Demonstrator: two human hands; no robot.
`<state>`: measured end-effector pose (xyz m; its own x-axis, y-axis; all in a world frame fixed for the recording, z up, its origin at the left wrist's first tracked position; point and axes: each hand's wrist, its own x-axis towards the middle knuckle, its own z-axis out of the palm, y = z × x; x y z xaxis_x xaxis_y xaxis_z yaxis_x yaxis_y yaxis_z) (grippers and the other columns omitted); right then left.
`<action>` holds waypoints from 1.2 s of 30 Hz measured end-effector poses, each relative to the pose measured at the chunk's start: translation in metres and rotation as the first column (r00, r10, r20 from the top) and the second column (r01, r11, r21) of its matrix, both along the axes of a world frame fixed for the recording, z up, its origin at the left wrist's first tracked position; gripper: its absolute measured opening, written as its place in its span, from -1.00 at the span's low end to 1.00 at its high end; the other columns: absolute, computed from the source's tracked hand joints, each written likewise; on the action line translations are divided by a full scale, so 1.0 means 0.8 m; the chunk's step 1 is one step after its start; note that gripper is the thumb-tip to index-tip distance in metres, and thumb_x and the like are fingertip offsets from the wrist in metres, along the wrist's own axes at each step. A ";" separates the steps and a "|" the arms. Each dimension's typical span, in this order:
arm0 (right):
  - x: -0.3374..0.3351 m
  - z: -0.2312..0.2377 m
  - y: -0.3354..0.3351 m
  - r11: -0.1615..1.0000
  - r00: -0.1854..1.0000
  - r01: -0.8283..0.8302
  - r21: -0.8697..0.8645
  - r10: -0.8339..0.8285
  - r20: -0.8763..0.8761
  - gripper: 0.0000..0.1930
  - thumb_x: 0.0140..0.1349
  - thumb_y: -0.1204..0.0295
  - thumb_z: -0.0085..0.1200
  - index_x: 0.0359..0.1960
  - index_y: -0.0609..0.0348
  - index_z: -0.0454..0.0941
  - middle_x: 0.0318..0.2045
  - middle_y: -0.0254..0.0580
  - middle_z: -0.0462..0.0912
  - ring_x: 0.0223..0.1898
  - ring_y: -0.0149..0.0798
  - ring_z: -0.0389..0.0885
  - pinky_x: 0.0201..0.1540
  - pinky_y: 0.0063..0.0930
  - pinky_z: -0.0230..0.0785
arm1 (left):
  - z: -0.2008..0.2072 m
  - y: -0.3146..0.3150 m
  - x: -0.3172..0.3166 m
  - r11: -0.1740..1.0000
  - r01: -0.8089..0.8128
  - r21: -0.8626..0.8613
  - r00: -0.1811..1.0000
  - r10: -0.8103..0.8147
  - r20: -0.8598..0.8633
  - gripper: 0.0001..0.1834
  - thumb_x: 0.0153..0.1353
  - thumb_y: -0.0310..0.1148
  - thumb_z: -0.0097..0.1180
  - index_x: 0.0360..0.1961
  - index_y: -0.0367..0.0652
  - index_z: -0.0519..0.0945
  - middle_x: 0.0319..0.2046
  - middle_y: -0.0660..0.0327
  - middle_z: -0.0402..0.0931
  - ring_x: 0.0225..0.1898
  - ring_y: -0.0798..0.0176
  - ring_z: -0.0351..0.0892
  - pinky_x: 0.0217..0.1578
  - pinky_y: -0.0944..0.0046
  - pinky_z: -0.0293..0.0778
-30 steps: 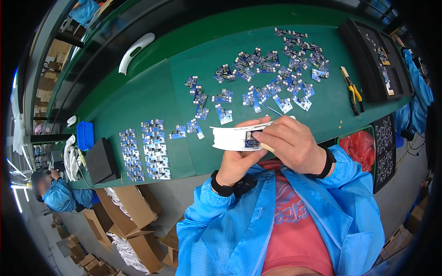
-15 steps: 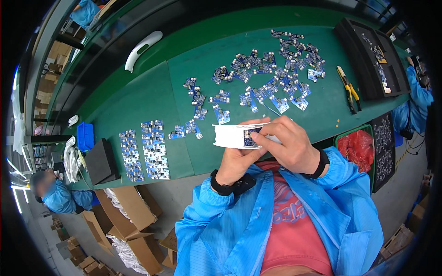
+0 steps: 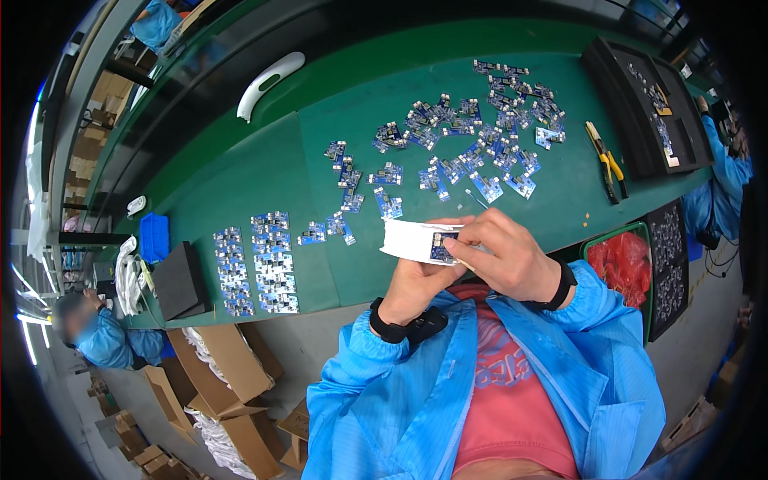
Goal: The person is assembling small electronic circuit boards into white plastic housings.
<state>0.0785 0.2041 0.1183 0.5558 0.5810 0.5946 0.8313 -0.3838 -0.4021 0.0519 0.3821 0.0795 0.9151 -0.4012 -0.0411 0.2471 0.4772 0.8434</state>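
My left hand point(image 3: 415, 290) is closed around a white curved plastic housing point(image 3: 410, 238), held up over the front edge of the table. Inside its right end sits a small dark blue circuit board point(image 3: 440, 247). My right hand point(image 3: 506, 260) is closed too, its thumb and fingertips at the board's right edge; the exact grip is partly hidden. A thin light-blue stick point(image 3: 478, 198) shows just beyond the right hand, and I cannot tell whether it touches the fingers. Many loose blue circuit boards point(image 3: 388, 202) lie beyond my hands.
Boards in columns point(image 3: 274, 264) lie left on the green table point(image 3: 328, 272). Yellow-handled pliers point(image 3: 606, 164) and a black foam tray point(image 3: 640, 112) are at right, above a red bag point(image 3: 622, 264) in a bin. A white handle-like part point(image 3: 268, 84) lies at the back; cartons point(image 3: 232, 360) stand below.
The housing has tilted slightly, its right end lower. My right fingertips have slid toward the board's right edge, so more of the board shows. The whole view has shifted a little.
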 end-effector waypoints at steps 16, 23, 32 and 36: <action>-0.008 0.001 -0.003 0.993 0.996 0.092 0.073 -0.091 -0.013 -0.69 -0.08 0.56 0.16 -0.21 0.30 0.59 -0.34 -0.16 0.52 -0.30 -0.16 0.50 -0.31 -0.33 0.40 | 0.012 -0.013 -0.010 0.987 -0.148 -0.055 0.986 0.143 -0.087 -0.60 0.37 -0.41 -0.19 0.17 -0.37 0.26 0.06 0.02 0.41 0.04 0.11 0.50 0.01 0.04 0.55; 0.007 0.010 -0.034 0.983 0.974 0.120 0.139 -0.090 -0.208 -0.77 0.07 0.47 0.14 -0.22 0.27 0.57 -0.31 -0.16 0.52 -0.29 -0.17 0.50 -0.21 -0.34 0.37 | 0.008 -0.017 -0.005 0.990 -0.133 -0.046 0.979 0.124 -0.162 -0.62 0.35 -0.43 -0.19 0.14 -0.39 0.28 0.04 -0.01 0.42 0.04 0.04 0.51 0.03 -0.05 0.53; 0.022 -0.027 -0.031 0.930 0.599 0.178 0.321 0.156 -0.785 -0.86 0.19 0.45 0.14 -0.31 0.28 0.51 -0.38 -0.27 0.49 -0.37 -0.44 0.46 -0.32 -0.55 0.34 | 0.025 -0.006 0.010 0.998 -0.068 0.006 0.988 0.068 -0.141 -0.69 0.38 -0.43 -0.17 0.07 -0.39 0.34 -0.03 0.04 0.48 -0.01 0.11 0.56 -0.02 0.04 0.58; 0.063 -0.020 -0.040 0.884 0.757 0.244 0.400 0.083 -0.648 -0.76 0.20 0.50 0.08 -0.10 0.26 0.48 -0.15 -0.16 0.45 -0.23 -0.35 0.47 -0.22 -0.51 0.36 | 0.065 -0.003 0.070 0.981 -0.138 0.134 0.986 0.149 -0.079 -0.65 0.37 -0.43 -0.19 0.13 -0.35 0.31 0.03 0.00 0.45 0.07 0.02 0.50 -0.01 -0.07 0.56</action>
<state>0.1291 0.1723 0.1027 0.9230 0.2856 0.2580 0.2924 -0.0845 -0.9526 0.1077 0.3797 0.1316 0.9533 -0.2520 -0.1668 0.2601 0.4032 0.8774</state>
